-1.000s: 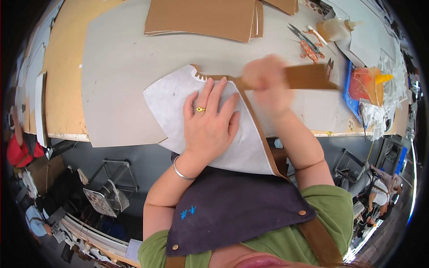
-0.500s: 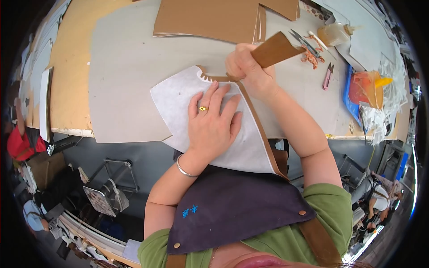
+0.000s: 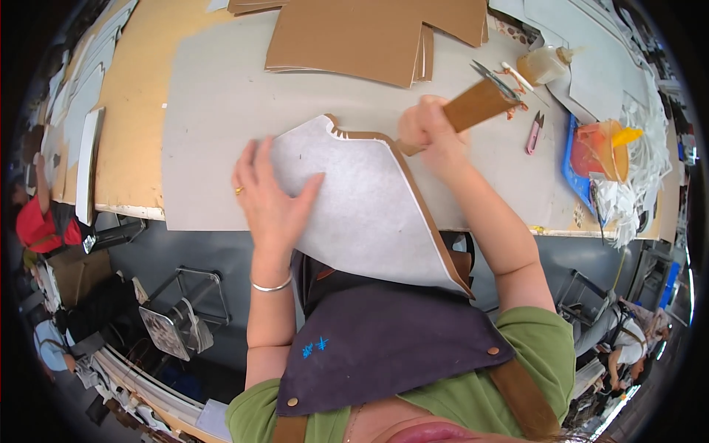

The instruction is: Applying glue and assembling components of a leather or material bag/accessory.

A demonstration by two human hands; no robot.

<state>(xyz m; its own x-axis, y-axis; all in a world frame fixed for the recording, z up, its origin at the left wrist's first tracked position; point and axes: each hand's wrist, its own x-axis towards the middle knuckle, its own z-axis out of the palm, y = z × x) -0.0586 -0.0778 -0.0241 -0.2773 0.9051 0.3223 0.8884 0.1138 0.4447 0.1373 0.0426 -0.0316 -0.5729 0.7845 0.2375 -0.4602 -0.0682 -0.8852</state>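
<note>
A white-faced sheet (image 3: 362, 207) with a folded brown border (image 3: 422, 207) lies partly on the table and hangs over its front edge toward my apron. Small notches cut its curved upper corner. At its left edge my left hand (image 3: 277, 196) has its fingers spread; the thumb reaches over the white face, and whether it touches is unclear. In the closed fist of my right hand (image 3: 436, 136) is a flat brown tool (image 3: 480, 105), perhaps wooden. Its broad end points up right, and the narrow lower end is close to the sheet's brown upper right corner.
Stacked brown panels (image 3: 347, 40) lie at the back. To the right are dark scissors (image 3: 491, 77), pink thread snips (image 3: 535, 134), a squeeze bottle (image 3: 543, 66) and a blue tray (image 3: 572, 166) with an orange-red pot (image 3: 598, 151). A folding chair (image 3: 181, 310) stands at the lower left.
My left hand has lifted from the sheet's middle and swung to its left edge, fingers spreading. The right hand has shifted slightly right and down with the flat brown tool, away from the sheet's border.
</note>
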